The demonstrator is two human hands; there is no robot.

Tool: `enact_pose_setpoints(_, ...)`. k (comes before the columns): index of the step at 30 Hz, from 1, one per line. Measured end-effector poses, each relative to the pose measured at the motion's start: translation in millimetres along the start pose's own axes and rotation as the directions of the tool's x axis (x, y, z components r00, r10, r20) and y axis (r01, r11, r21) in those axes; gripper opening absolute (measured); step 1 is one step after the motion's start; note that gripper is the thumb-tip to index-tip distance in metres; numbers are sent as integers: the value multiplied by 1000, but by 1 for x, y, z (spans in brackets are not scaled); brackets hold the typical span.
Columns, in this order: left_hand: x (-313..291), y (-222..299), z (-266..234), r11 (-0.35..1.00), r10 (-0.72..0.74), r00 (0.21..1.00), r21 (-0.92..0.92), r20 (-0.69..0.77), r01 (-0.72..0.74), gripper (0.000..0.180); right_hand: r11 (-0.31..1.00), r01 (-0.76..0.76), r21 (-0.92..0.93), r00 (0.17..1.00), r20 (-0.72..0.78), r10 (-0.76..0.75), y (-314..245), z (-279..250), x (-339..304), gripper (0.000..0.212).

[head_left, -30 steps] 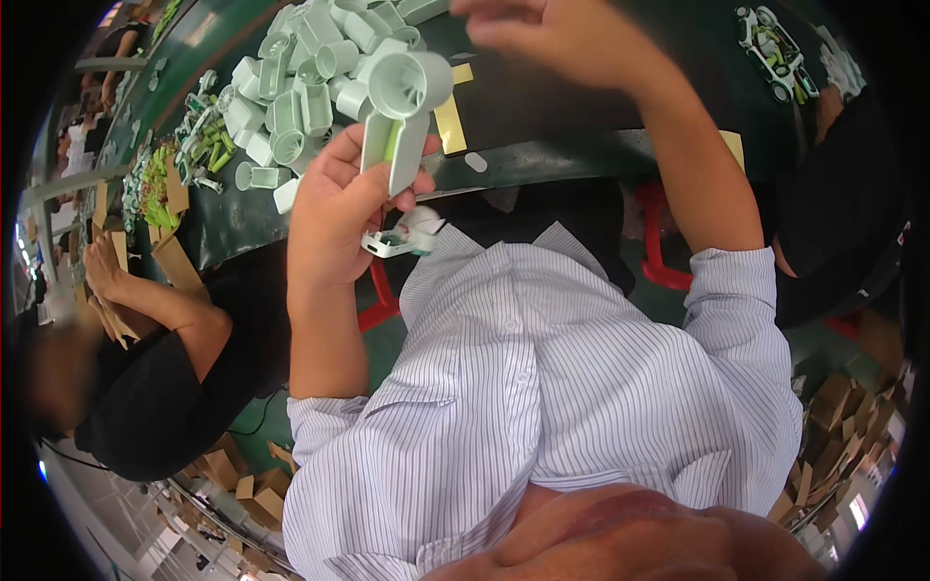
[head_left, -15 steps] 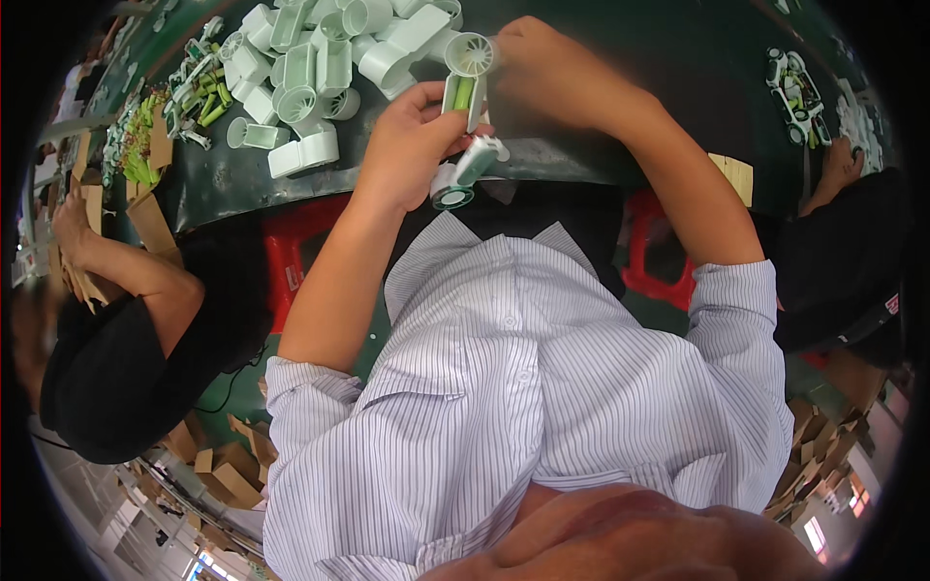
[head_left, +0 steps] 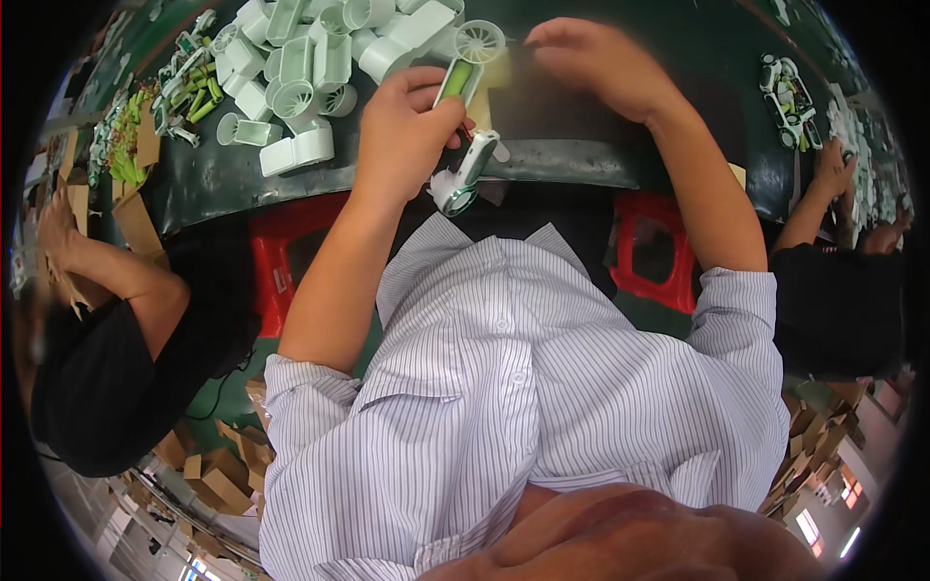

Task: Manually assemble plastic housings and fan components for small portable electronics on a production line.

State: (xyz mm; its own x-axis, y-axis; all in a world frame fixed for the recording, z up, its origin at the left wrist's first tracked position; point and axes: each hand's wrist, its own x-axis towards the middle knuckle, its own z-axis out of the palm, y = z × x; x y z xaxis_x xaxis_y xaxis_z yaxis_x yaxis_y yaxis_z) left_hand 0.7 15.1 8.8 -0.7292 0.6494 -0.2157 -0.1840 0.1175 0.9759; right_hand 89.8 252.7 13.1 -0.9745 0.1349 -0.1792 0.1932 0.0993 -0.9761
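Note:
My left hand (head_left: pixel 409 131) is closed round a pale green fan housing (head_left: pixel 457 92). A round slotted grille (head_left: pixel 480 42) forms its far end, and a bright green cylinder, apparently a battery, lies in its trough. Below my fingers hangs a second white-and-green housing half (head_left: pixel 470 174), with thin red wire showing between the two. Off to the right of the grille, my right hand (head_left: pixel 610 73) is raised over the table with its fingers stretched leftward and slightly blurred; nothing shows in them. A blurred yellowish patch lies behind the held housing.
A heap of pale green housings (head_left: pixel 315 63) covers the table's far left. Beyond it lie green cylinders and wired parts (head_left: pixel 203 97). At the right is a cluster of assembled pieces (head_left: pixel 790 102). Co-workers' arms (head_left: pixel 121 261) flank me; red stools (head_left: pixel 654 252) stand under the table edge (head_left: pixel 562 165).
My right hand has drawn back rightward from the grille, its fingers now stretched out. The held housing has tilted, and the hanging half has swung round to a steeper angle.

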Motion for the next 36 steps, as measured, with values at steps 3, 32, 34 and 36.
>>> enact_pose_setpoints(3, 2, 0, 3, 998, 10, 999, 62, -34, -7, 31, 998, 8, 59, 998, 56, -12, -7, -6, -11, 22)
enact_pose_setpoints(32, 4, -7, -1, 993, 18, 999, 116, 36, -22, 36, 703, 413, -579, 900, 143, -411, -22, 38, 3, 20)
enact_pose_setpoints(34, 2, -6, 0, 995, 13, 1000, 95, 27, -15, 36, 611, 467, -639, 865, 188, -465, -20, 36, 4, 20)
enact_pose_setpoints(36, 0, -1, -1, 997, -6, 999, 80, 46, 2, 37, 509, 513, -691, 826, 236, -512, -18, 35, 5, 20)
